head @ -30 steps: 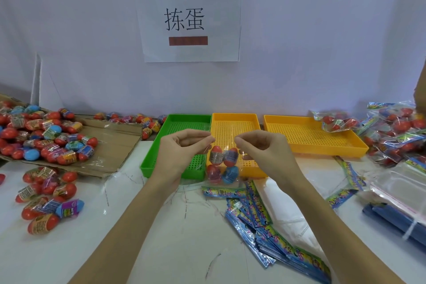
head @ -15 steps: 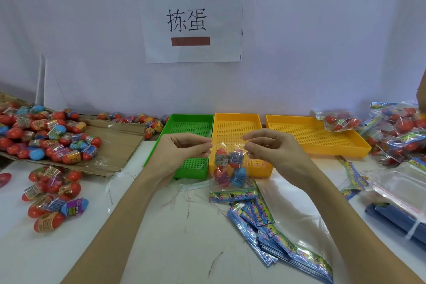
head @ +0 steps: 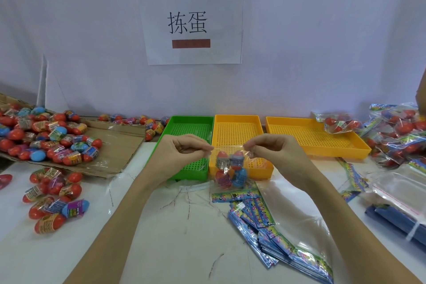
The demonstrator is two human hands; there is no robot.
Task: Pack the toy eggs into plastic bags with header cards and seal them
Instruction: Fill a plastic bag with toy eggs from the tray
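Bag (head: pixel 227 168) of eggs (head: pixel 230 169), frame centre: left hand (head: pixel 182 157) and right hand (head: pixel 274 154) pinch its top corners. Sealing stage, probably; header card (head: pixel 235 196) seemingly next.

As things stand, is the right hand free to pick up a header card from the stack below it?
Probably not yet. The right hand pinches the top of the clear bag of eggs, as does the left hand. Nothing covers the header cards, so it only needs to release its grip.

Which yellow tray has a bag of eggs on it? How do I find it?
Look along the wall at the three trays. Go to the far right yellow tray. Unlike the middle yellow tray, it has a packed bag of red eggs resting on its right back corner.
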